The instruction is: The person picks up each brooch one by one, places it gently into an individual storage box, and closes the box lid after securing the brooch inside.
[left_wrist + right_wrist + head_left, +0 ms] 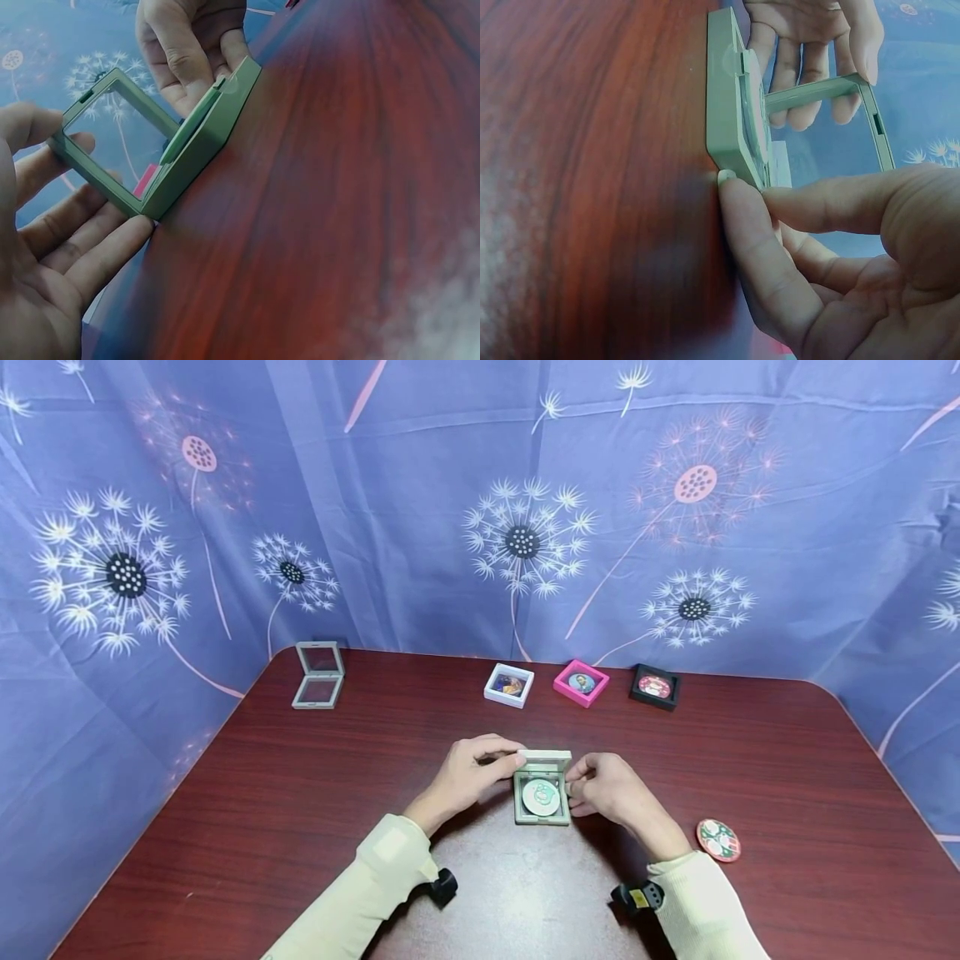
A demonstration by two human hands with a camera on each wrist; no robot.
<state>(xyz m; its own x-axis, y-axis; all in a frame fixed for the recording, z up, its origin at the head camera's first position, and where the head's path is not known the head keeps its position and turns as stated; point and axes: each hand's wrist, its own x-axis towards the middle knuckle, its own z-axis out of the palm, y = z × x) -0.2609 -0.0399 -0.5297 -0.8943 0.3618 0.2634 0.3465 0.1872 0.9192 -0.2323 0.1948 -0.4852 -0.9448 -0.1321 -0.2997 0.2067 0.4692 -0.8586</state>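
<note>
A small square green case [542, 820] stands on the table with its clear-windowed lid [545, 756] raised. In its base lies a round white-and-green badge [541, 797]. My left hand [465, 777] holds the lid, thumb on its upper edge and fingers behind; the left wrist view shows the lid frame [97, 178] between them. From the right, my right hand [611, 789] pinches the near-side corner of the base [722, 97] between thumb and index finger. The lid's window is see-through, and part of the badge is hidden edge-on in the wrist views.
Along the back of the table stand a white case [501, 699], a pink case [575, 697] and a black case [649, 700], each with a round or printed piece inside. An open grey case [315, 704] sits far left. A red-and-green round badge [718, 841] lies right of my right wrist.
</note>
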